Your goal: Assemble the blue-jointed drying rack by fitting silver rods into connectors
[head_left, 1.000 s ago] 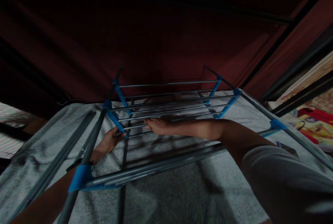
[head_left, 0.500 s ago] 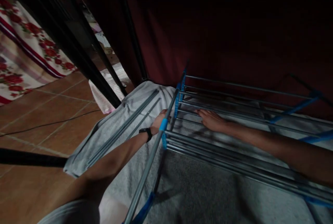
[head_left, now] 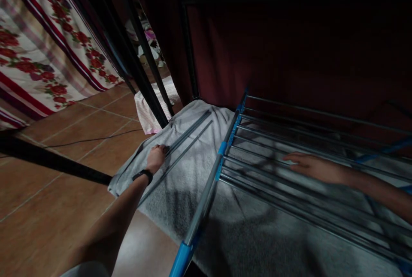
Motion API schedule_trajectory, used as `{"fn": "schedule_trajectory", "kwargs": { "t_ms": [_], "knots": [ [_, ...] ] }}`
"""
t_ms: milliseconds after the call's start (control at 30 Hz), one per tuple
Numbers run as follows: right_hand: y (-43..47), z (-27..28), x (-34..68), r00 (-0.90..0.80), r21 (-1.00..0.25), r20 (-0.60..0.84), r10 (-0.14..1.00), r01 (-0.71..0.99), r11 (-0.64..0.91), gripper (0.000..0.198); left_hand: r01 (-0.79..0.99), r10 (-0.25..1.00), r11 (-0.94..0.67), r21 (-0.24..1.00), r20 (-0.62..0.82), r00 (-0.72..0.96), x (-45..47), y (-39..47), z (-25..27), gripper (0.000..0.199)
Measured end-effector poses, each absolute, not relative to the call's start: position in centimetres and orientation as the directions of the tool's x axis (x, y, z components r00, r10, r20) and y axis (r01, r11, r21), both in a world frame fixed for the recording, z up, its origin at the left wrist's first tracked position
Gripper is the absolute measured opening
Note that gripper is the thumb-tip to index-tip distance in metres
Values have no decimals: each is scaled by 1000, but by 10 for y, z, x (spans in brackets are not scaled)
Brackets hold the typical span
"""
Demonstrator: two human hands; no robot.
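My left hand (head_left: 156,159), with a dark band on its wrist, is closed around loose grey metal tubes (head_left: 189,130) on a grey blanket. Its fingertips are partly hidden. Another thin tube (head_left: 193,142) lies alongside. To the right lies a metal drying rack (head_left: 277,185) with several parallel bars and blue plastic joints (head_left: 222,148). Over its bars hovers my right hand (head_left: 310,166), open, its fingers stretched out to the left and holding nothing I can see.
The grey blanket (head_left: 180,200) covers the surface under the rack. Black metal posts (head_left: 144,84) stand at the left, with a dark red cloth (head_left: 273,54) behind. A cable (head_left: 96,140) crosses the tiled floor (head_left: 80,174); a flowered curtain (head_left: 58,49) hangs beyond.
My left hand has moved from the rack's end frame leftward onto the loose tubes. My right hand has lifted slightly off the bars. The view has turned left, and the rack's bars lie closer together.
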State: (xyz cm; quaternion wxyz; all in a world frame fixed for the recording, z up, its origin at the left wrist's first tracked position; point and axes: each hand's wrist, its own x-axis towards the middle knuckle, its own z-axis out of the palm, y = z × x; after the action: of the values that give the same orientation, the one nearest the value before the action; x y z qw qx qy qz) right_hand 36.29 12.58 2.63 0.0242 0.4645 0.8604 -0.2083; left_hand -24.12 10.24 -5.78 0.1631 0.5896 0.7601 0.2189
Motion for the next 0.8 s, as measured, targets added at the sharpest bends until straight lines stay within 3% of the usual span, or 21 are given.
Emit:
{"fn": "schedule_trajectory", "kwargs": {
  "t_ms": [133, 267, 333, 600, 800],
  "knots": [
    [116, 31, 371, -520, -484, -188, 833, 787, 382, 50, 861, 952, 280, 425, -4, -307, -245, 108, -63, 32],
    [102, 42, 375, -469, -514, -181, 865, 794, 323, 51, 951, 968, 250, 181, -55, -244, -239, 116, -62, 29],
    [91, 52, 377, -438, -508, -133, 889, 800, 318, 50, 965, 971, 230, 124, -87, -221, -233, 117, -59, 27],
    [10, 89, 395, -253, -431, 155, 955, 853, 296, 44, 945, 952, 303, 119, -91, -294, -220, 101, -28, 37],
    [-66, 88, 392, -136, -396, 364, 921, 873, 285, 34, 883, 920, 371, 288, 17, -392, -216, 51, 26, 50]
  ]
}}
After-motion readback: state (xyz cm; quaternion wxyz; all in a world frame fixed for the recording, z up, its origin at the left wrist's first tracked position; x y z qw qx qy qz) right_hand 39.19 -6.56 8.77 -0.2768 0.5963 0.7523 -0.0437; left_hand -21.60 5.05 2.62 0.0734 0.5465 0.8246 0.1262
